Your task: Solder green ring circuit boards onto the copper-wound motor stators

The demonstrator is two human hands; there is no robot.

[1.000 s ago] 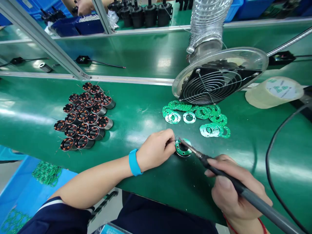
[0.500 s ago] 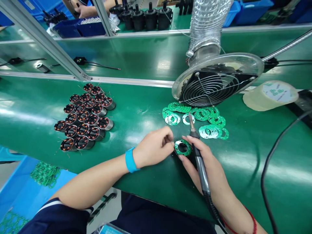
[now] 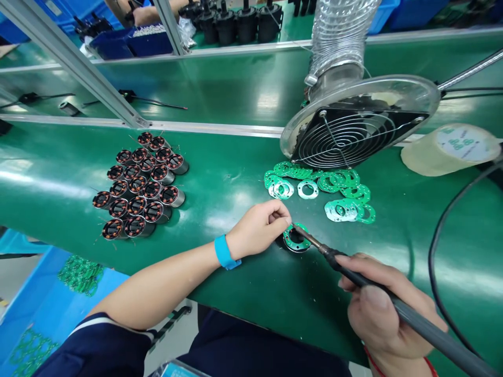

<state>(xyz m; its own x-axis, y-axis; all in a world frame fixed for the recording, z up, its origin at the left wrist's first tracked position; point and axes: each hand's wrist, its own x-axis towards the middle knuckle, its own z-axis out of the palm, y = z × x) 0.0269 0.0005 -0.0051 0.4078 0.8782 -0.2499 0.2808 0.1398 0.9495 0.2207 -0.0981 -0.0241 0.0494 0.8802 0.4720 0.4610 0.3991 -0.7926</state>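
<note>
My right hand (image 3: 389, 309) is wrapped round a soldering iron (image 3: 353, 272), its tip reaching the upper edge of a green ring-shaped circuit board (image 3: 290, 242). That board lies on top of a round motor part, mostly hidden beneath it. At the board's upper left, my left hand (image 3: 261, 225) is closed in a pinch close to the iron's tip; what the fingers hold, if anything, is too small to make out. Several more ring boards (image 3: 341, 210) lie beyond my hands, some overlapping.
To the left stand several copper-wound motor stators (image 3: 137, 204). A fume extractor fan (image 3: 349, 136) overhangs the ring boards. A roll of tape (image 3: 428, 154) sits at the right, near a black cable (image 3: 434, 251). A blue bin (image 3: 43, 293) with green boards is at lower left. Another person's hand (image 3: 143, 15) shows behind.
My right hand has let go of the ring board and moved right and down. The soldering iron, upright before, now slants with its tip at the board. My left hand has shifted slightly right.
</note>
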